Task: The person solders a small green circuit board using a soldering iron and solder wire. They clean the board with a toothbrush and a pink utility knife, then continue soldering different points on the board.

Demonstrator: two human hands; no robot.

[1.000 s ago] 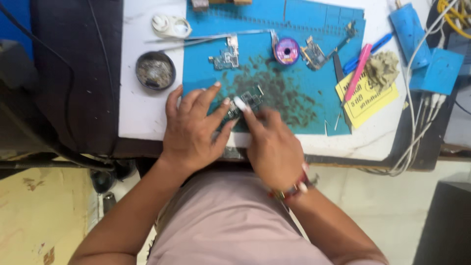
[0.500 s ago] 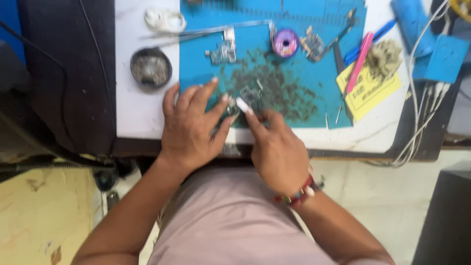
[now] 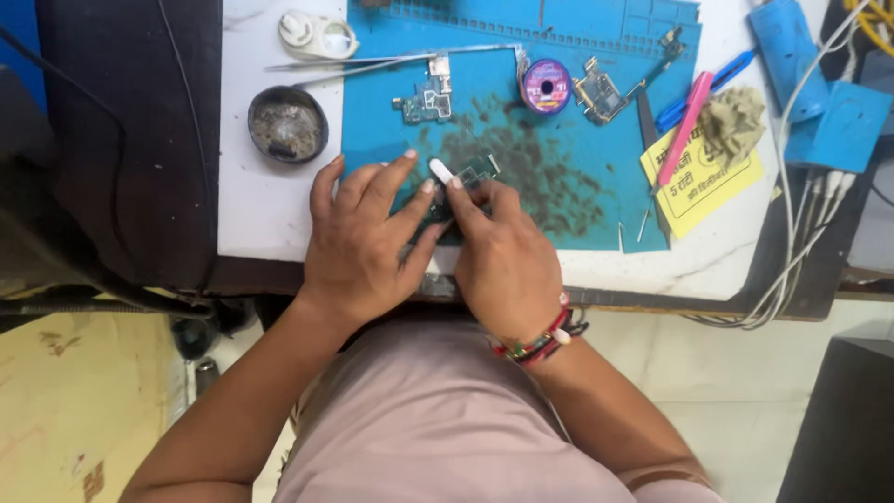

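While the person's forearms came up from the bottom of the head view, both hands met at the near edge of a blue work mat (image 3: 596,200) on a white table (image 3: 265,210). The left hand (image 3: 358,247) lay palm-down with its fingers spread, their tips pressing a small green circuit board (image 3: 470,177) onto the mat. The right hand (image 3: 503,261), with a beaded bracelet (image 3: 540,340) at its wrist, was closed around a thin white tool (image 3: 440,169), whose pale tip stuck out between the fingertips just beside the board. The board itself sat on the mat's dark-stained middle, mostly hidden under the fingers, so only its far corner showed.

Further off, left of the mat, a round dark dish (image 3: 288,124) rested on the white surface. Beyond it lay a white round holder (image 3: 319,35) and long metal tweezers (image 3: 372,63) reaching across onto the mat. Another small circuit board (image 3: 426,98) lay near the mat's far part, a purple spool (image 3: 547,86) stood beside it, and a third board (image 3: 601,93) lay just right of the spool. To the right, a pink tool (image 3: 684,130) lay over a yellow printed slip (image 3: 703,186), with a crumpled cloth (image 3: 731,121) next to it. White cables (image 3: 801,242) ran down the table's right edge.
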